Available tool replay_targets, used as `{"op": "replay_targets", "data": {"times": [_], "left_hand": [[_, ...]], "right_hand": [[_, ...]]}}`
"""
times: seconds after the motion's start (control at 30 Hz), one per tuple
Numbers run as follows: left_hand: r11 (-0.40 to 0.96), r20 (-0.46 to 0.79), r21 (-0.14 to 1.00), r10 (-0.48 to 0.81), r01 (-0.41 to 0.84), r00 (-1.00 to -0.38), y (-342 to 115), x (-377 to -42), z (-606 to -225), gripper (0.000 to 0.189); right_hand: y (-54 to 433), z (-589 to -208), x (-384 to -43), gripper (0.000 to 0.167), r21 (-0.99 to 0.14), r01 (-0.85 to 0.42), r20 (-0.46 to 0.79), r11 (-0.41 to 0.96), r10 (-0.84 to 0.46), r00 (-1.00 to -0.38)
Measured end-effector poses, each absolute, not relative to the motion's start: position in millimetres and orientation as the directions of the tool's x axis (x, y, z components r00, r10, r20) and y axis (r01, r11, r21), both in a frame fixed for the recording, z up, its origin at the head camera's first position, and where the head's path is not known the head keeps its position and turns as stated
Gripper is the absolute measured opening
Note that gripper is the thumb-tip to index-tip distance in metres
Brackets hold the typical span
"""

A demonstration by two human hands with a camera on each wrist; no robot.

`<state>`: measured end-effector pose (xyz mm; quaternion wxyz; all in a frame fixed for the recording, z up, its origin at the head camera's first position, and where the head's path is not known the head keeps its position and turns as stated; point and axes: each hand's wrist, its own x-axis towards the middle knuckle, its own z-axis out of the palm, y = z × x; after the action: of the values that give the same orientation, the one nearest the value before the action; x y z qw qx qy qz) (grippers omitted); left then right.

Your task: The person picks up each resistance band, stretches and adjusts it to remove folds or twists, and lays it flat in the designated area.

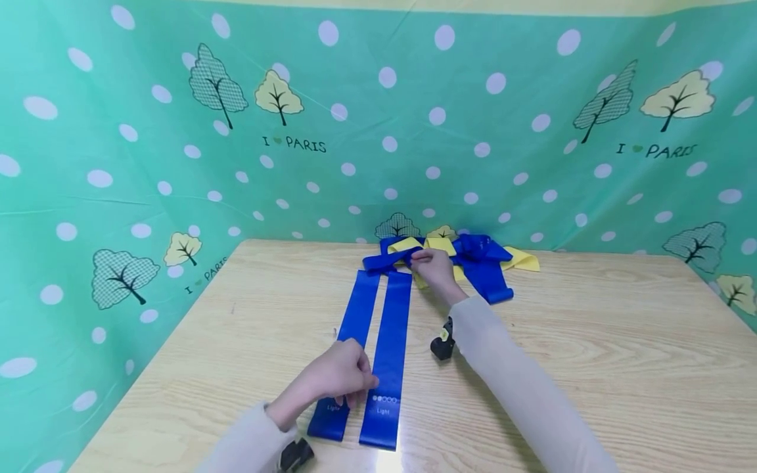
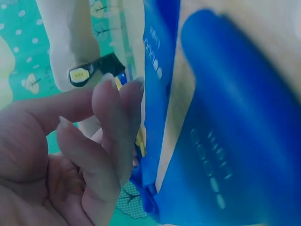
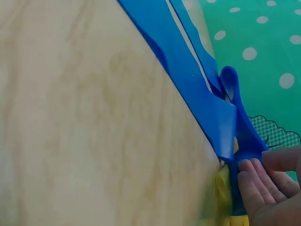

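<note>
Two blue resistance bands, a left one and a right one, lie flat side by side, each printed "Light" near its close end. Above them is my left hand, its fingers loosely bent and nothing between them in the left wrist view. At the far ends of the bands, my right hand pinches a blue resistance band in a heap of blue and yellow bands. Part of that band is hidden behind the fingers.
To the right of my right hand, the heap continues with a crumpled blue band and a yellow band. The wooden table ends at a green dotted cloth behind and at the sides.
</note>
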<state>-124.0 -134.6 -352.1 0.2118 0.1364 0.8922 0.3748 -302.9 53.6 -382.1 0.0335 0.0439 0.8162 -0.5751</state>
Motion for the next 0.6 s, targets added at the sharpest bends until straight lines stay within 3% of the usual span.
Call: {"op": "replay_targets", "data": {"times": [0.37,0.6], "left_hand": [[0.646,-0.156,0.763,0.193,0.005,-0.969,-125,-191,-356,0.014],[0.579,-0.008,0.815,-0.031,-0.024,-0.999,-123,-243,-366,0.024]], "right_hand": [[67,-378,-308,0.031,-0.912,0.093,-0.104,0.399,-0.007,-0.995],[73,-377,-310,0.035,-0.902,0.105,-0.129,0.419,-0.029,-0.991]]}}
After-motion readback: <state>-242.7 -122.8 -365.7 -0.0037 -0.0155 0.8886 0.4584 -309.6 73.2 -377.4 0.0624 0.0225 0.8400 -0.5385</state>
